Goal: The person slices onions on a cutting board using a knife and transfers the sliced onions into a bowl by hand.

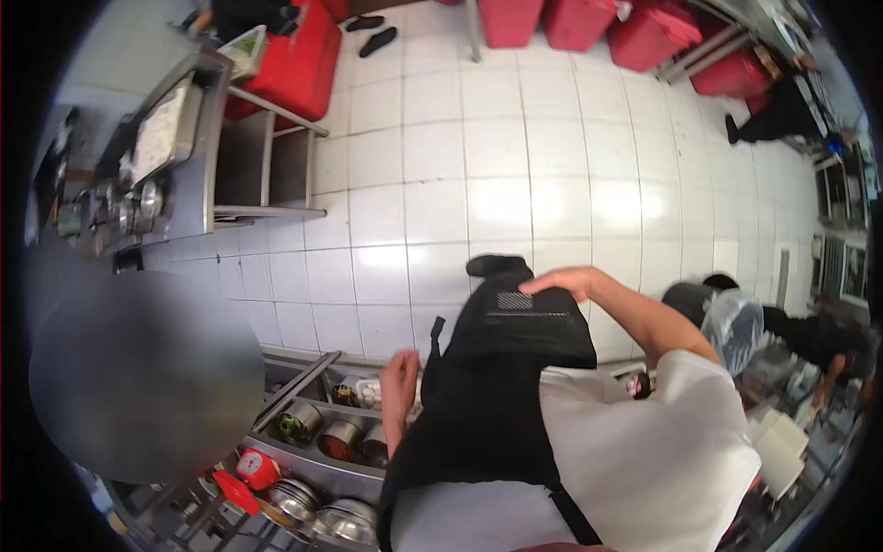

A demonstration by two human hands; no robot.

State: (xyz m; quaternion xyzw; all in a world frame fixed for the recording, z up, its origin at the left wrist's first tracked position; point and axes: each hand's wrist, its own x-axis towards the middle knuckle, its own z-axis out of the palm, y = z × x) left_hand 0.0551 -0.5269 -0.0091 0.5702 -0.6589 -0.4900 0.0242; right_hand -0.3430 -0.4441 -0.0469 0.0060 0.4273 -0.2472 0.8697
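The right hand, partly open, rests on the far end of the black apron, any grip on it unclear, while the left hand hovers loosely curled at the apron's left, near the metal containers, whether holding anything I cannot tell.
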